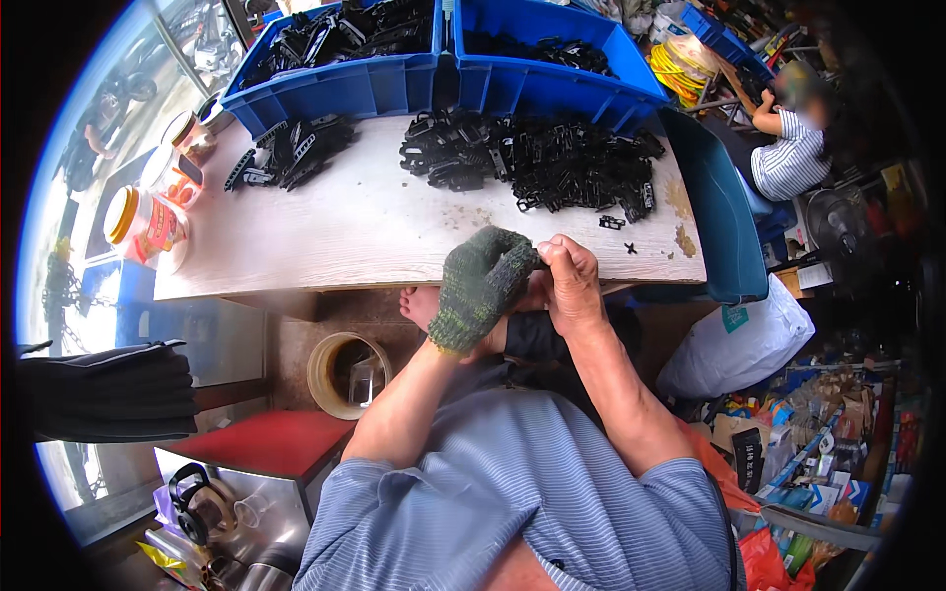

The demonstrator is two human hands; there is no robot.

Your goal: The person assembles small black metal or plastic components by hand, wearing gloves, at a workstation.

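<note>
My left hand (483, 281), in a dark green knitted glove, is held at the table's front edge with its fingers curled closed. Bare and pinched, my right hand (574, 281) meets its fingertips there. What lies between them is mostly hidden; only a tiny dark bit shows. Beyond my hands, small black plastic parts lie in a middle pile (448, 153) and a larger right pile (586, 167). One loose black part (611, 223) and a small cross-shaped black piece (631, 248) are near my right hand. Longer black strips form another pile (296, 153) at the left.
Two blue crates, left (345, 89) and right (552, 94), stand along the whitish table's (325, 236) back, holding black parts. Jars with lids (148, 222) line its left end. A teal bin (724, 227) and white sack (739, 340) flank the right. Another person (793, 148) sits beyond.
</note>
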